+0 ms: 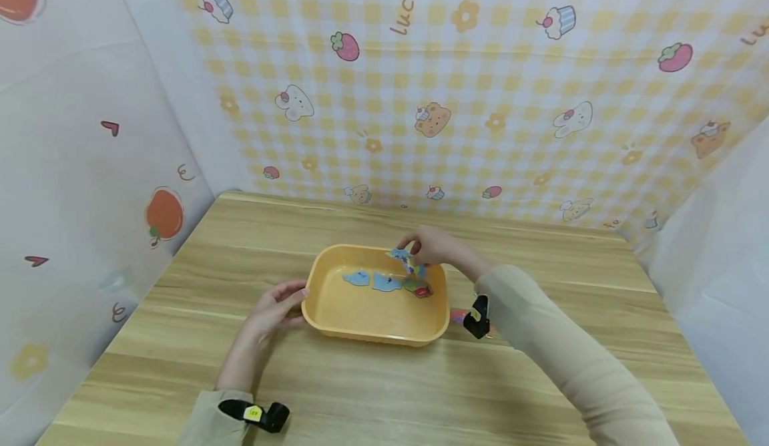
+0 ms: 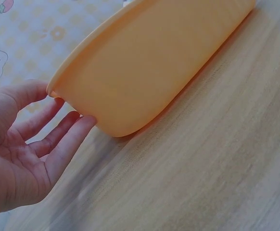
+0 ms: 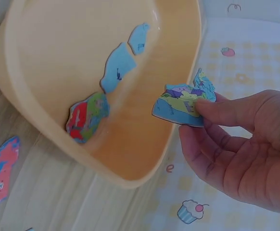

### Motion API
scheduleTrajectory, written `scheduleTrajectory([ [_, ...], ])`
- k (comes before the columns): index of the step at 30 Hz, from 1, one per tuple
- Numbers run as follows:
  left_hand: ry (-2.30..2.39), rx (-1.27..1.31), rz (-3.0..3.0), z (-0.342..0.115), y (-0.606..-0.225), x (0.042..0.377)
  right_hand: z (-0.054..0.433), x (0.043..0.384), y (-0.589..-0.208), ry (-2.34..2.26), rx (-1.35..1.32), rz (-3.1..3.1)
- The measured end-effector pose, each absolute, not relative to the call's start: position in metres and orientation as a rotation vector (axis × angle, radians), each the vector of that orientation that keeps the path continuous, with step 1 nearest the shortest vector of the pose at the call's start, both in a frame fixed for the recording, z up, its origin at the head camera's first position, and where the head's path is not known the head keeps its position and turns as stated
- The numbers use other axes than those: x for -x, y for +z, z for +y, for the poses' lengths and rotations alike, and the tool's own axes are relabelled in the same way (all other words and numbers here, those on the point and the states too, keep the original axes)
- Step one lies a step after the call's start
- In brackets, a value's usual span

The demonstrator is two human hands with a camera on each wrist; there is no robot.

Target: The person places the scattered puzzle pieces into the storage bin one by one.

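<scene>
The beige right sleeve (image 1: pixel 559 349) is seen nearest the head camera, stretched over the wooden table (image 1: pixel 360 392). A map-printed piece (image 3: pixel 176 108) is pinched between thumb and fingers by the right hand (image 1: pixel 437 246), above the far right part of the yellow tray (image 1: pixel 366 311); whether it is one piece or several cannot be told. The tray is held lightly at its left end by the left hand (image 1: pixel 278 309), with digits set at and below the rim. Inside, two pale blue pieces (image 3: pixel 117 69) and a red-and-green piece (image 3: pixel 88 118) are lined up. The pinched piece is best kept level and brought down gently, clear of the red-and-green one beneath. The tray should be steadied without being tipped. A pinkish-red piece (image 3: pixel 2 169), lying just outside, should not be brushed by the right wrist.
</scene>
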State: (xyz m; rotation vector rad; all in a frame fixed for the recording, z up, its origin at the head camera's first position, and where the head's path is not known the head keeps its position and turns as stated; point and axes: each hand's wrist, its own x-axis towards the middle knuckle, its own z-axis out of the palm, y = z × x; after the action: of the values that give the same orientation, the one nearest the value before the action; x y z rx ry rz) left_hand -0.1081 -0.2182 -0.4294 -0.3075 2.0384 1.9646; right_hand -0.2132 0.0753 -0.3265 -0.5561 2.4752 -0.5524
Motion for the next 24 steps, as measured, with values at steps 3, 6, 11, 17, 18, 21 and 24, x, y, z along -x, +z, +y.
scheduleTrajectory([
  [3,1.969,0.303,2.037,-0.219,-0.428,0.108,0.066,0.214,-0.325,-0.549,0.568,2.489],
  [6,1.975,0.307,2.032,-0.218,-0.426,0.108,0.056,0.214,-0.325,-0.552,0.591,2.493],
  [11,1.975,0.317,2.026,-0.217,-0.427,0.108,0.042,0.215,-0.327,-0.550,0.664,2.488],
  [17,1.978,0.329,2.026,-0.217,-0.428,0.108,0.024,0.214,-0.333,-0.545,0.714,2.475],
  [18,1.978,0.338,2.022,-0.217,-0.428,0.108,0.021,0.213,-0.335,-0.549,0.717,2.472],
  [21,1.978,0.347,2.010,-0.217,-0.428,0.107,0.014,0.211,-0.338,-0.539,0.756,2.479],
  [24,1.991,0.344,2.001,-0.217,-0.428,0.107,0.007,0.209,-0.342,-0.558,0.770,2.475],
])
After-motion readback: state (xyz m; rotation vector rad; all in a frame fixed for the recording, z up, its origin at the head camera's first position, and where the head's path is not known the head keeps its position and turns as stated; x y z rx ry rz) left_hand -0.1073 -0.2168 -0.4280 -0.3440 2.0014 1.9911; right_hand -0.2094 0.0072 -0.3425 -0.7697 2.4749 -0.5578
